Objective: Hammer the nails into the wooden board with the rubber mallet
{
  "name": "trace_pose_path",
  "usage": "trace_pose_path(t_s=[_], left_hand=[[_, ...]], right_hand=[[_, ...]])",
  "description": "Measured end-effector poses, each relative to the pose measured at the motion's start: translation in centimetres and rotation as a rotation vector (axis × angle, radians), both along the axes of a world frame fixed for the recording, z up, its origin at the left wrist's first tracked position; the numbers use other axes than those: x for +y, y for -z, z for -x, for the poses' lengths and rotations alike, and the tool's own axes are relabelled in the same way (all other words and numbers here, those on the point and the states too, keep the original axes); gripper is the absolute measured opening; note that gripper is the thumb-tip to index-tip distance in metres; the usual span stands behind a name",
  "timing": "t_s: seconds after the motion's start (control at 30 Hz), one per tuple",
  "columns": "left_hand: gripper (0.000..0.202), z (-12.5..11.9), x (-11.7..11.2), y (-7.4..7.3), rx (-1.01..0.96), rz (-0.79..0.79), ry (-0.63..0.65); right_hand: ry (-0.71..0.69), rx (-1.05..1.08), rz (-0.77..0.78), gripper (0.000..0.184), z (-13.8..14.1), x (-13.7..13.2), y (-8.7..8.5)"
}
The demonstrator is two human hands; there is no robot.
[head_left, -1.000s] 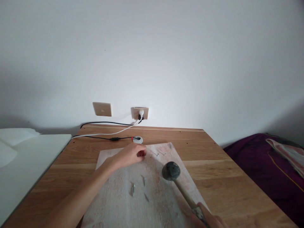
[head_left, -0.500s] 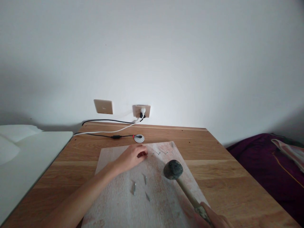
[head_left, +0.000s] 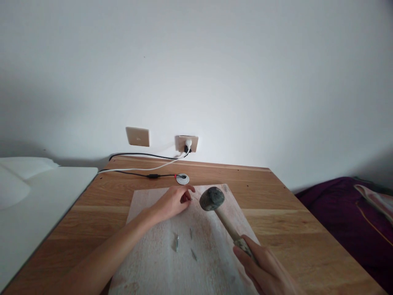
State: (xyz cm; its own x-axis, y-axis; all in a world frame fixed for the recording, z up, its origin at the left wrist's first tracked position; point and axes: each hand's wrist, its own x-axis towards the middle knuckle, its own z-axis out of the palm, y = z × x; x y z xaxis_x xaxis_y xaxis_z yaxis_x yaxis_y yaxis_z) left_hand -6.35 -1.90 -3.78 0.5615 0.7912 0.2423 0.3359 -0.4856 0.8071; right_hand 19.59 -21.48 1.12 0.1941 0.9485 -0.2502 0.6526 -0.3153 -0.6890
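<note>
My right hand (head_left: 260,262) is wrapped round the handle of a rubber mallet (head_left: 211,199). The dark mallet head hangs over the far right part of a whitish, worn board (head_left: 159,254). Just left of the head, my left hand (head_left: 176,201) rests near the board's far edge with thumb and finger pinched. A small nail (head_left: 190,199) shows at its fingertips, mostly hidden. Nearer to me a silver nail (head_left: 177,243) lies on the board, with another nail (head_left: 194,255) and a thin nail (head_left: 191,233) to its right.
The board lies on a wooden desk (head_left: 282,229). A white cable (head_left: 147,169) and a black cable (head_left: 138,175) run along the back to a wall socket (head_left: 195,144) and a round cable hole (head_left: 182,179). White furniture stands left; purple cloth (head_left: 337,213) lies right.
My right hand has brought the mallet up and left, closer to my left hand. The nails at the board's far right are now hidden behind its head. My left forefinger has lifted slightly.
</note>
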Motion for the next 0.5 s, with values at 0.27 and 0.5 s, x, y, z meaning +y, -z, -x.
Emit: trace_pose_path(t_s=[0.27,0.5], left_hand=[[0.054,0.1,0.0,0.1,-0.017,-0.023,0.016],[0.062,0.1,0.1,0.4,0.000,-0.089,0.000]], right_hand=[[-0.124,0.125,0.172,0.058,2.5,3.1,-1.4],[-0.102,0.003,0.128,0.059,2.6,3.2,-0.3]])
